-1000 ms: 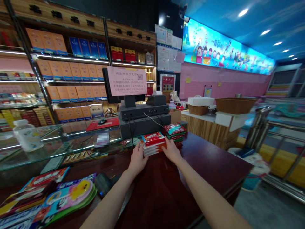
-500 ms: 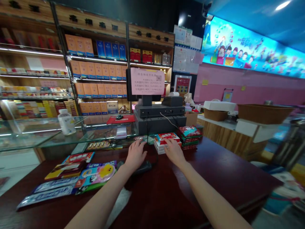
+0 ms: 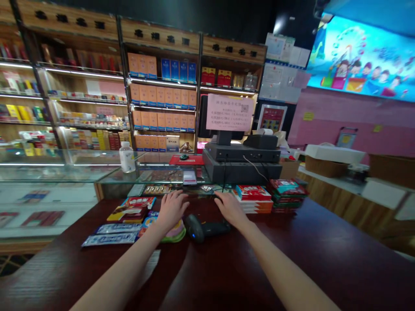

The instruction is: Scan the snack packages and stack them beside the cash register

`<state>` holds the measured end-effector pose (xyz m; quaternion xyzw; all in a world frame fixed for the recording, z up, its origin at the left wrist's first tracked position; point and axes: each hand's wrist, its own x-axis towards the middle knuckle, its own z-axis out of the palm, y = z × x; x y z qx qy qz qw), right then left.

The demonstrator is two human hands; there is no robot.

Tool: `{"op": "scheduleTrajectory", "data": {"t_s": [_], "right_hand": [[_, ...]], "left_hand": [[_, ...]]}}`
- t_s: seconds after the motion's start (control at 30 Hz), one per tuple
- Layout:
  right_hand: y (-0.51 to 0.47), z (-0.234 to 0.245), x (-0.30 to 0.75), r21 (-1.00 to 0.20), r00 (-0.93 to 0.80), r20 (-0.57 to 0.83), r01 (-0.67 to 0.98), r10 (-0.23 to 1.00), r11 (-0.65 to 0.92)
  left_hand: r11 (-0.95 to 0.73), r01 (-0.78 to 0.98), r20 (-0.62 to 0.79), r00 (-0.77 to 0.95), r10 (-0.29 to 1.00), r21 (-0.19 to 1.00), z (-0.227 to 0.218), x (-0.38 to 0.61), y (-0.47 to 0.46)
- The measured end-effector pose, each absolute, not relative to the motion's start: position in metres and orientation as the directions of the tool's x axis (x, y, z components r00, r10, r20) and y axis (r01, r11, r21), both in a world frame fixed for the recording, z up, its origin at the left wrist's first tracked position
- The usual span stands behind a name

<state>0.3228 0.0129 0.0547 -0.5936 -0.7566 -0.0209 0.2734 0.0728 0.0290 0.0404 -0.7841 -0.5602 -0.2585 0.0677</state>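
My left hand (image 3: 171,210) rests palm down on the dark red wooden counter (image 3: 324,246), holding nothing. My right hand (image 3: 231,209) lies close by, also empty, its fingertips near a thin black cable. Between and just below them sits a black handheld barcode scanner (image 3: 204,228), untouched by either hand. To the right of my right hand stands a stack of red snack boxes (image 3: 253,199), apart from my fingers. Beyond it is a pile of teal and red packets (image 3: 287,193). Colourful packaged sweets (image 3: 131,209) lie left of my left hand.
A black till with a screen (image 3: 241,157) stands behind the hands, a pink price notice (image 3: 229,112) on top. A glass display counter (image 3: 162,175) holds a plastic bottle (image 3: 127,157) and a red mat (image 3: 186,160). Shelves of boxes fill the back wall.
My right hand has come off the red box stack and moved left, and my left hand has moved left too. The view has swung left, and the scanner now shows fully between my hands.
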Motion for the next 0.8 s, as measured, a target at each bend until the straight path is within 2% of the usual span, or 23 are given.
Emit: {"op": "scheduleTrajectory", "data": {"t_s": [0.33, 0.57, 0.67, 0.8], "right_hand": [[0.025, 0.069, 0.235, -0.329, -0.324, 0.344, 0.837, 0.881, 0.437], [0.041, 0.067, 0.182, -0.344, -0.382, 0.261, 0.821, 0.886, 0.456], [0.051, 0.06, 0.162, -0.394, -0.403, 0.232, 0.794, 0.886, 0.464], [0.065, 0.051, 0.137, -0.521, -0.414, 0.17, 0.732, 0.894, 0.438]], "left_hand": [[-0.12, 0.976, 0.335, 0.053, 0.941, 0.182, 0.047, -0.028, 0.032], [-0.002, 0.972, 0.28, -0.065, 0.958, 0.234, 0.039, -0.085, 0.044], [0.043, 0.965, 0.243, -0.109, 0.964, 0.26, 0.035, -0.106, 0.049], [0.101, 0.948, 0.183, -0.162, 0.97, 0.301, 0.03, -0.131, 0.058]]}}
